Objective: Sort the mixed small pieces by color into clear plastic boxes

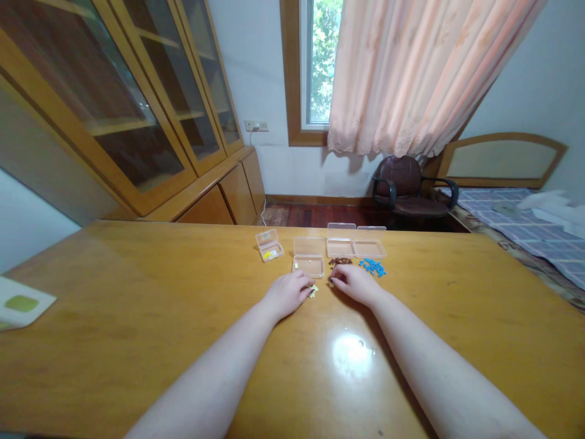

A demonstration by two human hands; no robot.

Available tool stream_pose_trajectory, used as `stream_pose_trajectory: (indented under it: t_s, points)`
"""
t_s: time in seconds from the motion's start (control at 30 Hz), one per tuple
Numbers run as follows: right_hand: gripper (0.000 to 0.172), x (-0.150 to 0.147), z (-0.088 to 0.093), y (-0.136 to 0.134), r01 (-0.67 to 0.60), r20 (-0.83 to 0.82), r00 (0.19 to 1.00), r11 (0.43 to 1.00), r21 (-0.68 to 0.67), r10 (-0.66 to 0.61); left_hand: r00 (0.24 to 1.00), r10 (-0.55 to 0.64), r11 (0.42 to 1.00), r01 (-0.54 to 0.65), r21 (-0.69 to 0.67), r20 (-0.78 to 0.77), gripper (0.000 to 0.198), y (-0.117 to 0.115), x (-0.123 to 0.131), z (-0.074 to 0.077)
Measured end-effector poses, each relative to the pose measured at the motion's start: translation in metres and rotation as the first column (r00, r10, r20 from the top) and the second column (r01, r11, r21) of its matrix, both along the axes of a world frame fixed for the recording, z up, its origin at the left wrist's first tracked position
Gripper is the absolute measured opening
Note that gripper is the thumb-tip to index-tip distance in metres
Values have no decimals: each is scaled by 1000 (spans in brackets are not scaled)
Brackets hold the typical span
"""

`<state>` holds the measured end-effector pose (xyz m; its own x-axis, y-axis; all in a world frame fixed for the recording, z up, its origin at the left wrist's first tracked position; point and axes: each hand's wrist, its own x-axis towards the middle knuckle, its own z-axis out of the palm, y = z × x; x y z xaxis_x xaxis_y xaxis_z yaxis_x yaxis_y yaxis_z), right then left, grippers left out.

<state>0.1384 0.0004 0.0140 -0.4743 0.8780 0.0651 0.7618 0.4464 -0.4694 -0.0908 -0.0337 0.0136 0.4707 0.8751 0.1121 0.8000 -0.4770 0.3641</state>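
Observation:
My left hand (291, 294) rests at a small pile of pale yellow pieces (313, 292), its fingers curled down around the near side of them. What those fingertips hold, if anything, is too small to tell. To the right, my right hand (351, 283) is closed in a pinch just above the tabletop, with its fingertips near a heap of brown pieces (342, 261). Whatever is in that pinch is hidden. Just beyond my left hand stands an open clear plastic box (309, 276) with a tiny pale piece inside. Blue pieces (373, 267) lie beyond my right hand.
Two more open clear boxes, a middle one (340, 253) and a right one (371, 254), stand behind the heaps. A smaller open box (273, 258) with yellow pieces sits left. All are on a wooden table (150, 317). Beyond it are a chair (402, 183) and a bed.

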Motion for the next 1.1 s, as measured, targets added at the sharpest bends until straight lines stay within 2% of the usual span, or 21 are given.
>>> stream_pose_trajectory:
  t_s: [0.2, 0.3, 0.47, 0.67, 0.93, 1.1]
  points:
    - [13, 8, -2, 7, -51, 1, 999, 998, -39, 51, 999, 3, 1000, -3, 7, 54, 24, 2, -5, 0]
    - [7, 5, -6, 7, -67, 22, 997, 996, -60, 68, 997, -6, 1000, 4, 27, 77, 24, 3, -6, -2]
    - [9, -4, -6, 3, -85, 52, 995, 994, -71, 89, 997, -11, 1000, 9, 25, 78, 24, 4, -6, -3]
    - [12, -16, -6, -6, -107, 121, 987, 994, 13, 104, 998, -36, 999, 36, -3, 51, 23, 3, -5, -2]
    - [20, -33, -9, -18, -162, 307, 946, 971, 176, 102, 995, -87, 996, 87, 3, 51, 23, 3, -2, -1]
    - [17, -33, -11, -18, -159, 254, 963, 955, 249, 94, 998, -48, 999, 47, 26, 39, 23, 6, -5, -1]
